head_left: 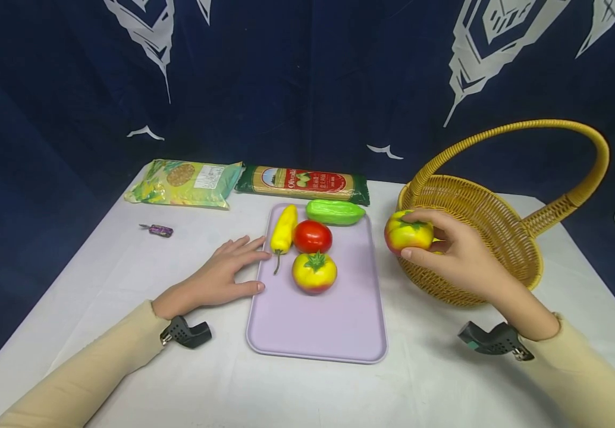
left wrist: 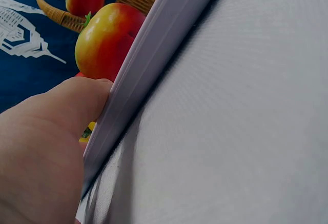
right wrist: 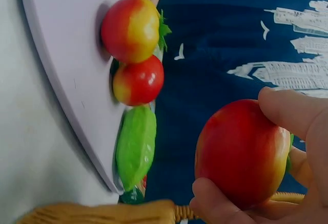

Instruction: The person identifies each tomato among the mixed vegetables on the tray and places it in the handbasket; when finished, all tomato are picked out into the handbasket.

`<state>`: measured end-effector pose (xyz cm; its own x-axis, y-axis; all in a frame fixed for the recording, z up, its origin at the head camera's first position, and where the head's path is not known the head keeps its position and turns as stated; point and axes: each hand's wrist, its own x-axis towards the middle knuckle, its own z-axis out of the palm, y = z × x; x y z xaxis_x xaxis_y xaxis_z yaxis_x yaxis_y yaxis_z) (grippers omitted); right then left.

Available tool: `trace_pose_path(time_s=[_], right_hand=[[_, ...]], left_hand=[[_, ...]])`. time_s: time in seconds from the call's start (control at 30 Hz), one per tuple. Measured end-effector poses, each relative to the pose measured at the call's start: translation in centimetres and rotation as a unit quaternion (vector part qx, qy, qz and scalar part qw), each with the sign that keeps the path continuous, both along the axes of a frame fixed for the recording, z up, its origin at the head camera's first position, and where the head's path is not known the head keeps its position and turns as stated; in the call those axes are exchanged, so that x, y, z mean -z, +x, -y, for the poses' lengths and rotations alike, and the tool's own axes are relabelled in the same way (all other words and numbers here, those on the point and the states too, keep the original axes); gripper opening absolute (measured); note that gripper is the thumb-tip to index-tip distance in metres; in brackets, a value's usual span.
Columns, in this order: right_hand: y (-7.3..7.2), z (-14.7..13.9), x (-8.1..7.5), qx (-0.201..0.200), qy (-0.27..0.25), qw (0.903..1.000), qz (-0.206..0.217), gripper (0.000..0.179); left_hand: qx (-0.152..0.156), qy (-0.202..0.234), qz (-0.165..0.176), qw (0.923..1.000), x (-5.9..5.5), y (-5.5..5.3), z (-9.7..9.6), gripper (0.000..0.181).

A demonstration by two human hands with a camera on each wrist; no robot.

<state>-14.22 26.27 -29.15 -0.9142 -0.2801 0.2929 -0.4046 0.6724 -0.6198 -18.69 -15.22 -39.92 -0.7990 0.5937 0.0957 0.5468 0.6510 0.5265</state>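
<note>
My right hand (head_left: 460, 252) grips a yellow-and-red toy tomato (head_left: 408, 232) between thumb and fingers, at the left rim of the wicker basket (head_left: 527, 261). The red underside of that tomato (right wrist: 241, 155) fills much of the right wrist view. My left hand (head_left: 222, 273) lies with fingers extended at the left edge of the lilac tray (head_left: 318, 333), thumb touching its rim. On the tray are a second yellow-and-red tomato (head_left: 314, 274), a red tomato (head_left: 313, 236), a yellow pepper (head_left: 284, 229) and a bumpy green vegetable (head_left: 335, 212).
Behind the tray lies a pack of spaghetti (head_left: 303, 183), with a green-and-yellow bag (head_left: 184, 183) to its left. A small purple-handled tool (head_left: 159, 230) rests on the white tablecloth, left of the tray. The basket's tall handle (head_left: 516, 126) arches over its opening.
</note>
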Motion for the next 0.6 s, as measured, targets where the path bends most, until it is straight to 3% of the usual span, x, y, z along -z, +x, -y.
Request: trace_pose_path(time_s=[0.23,0.6], right_hand=[[0.9,-2.1,-0.3,0.016,-0.007,0.9998,-0.007,0.049],[0.5,-6.0,0.4,0.064,0.004,0.9979,-0.003,0.051]], left_hand=[[-0.002,-0.002,0.001,1.0,0.0,0.0,0.0,0.059],[-0.001,0.001,0.002,1.0,0.0,0.0,0.0,0.058]])
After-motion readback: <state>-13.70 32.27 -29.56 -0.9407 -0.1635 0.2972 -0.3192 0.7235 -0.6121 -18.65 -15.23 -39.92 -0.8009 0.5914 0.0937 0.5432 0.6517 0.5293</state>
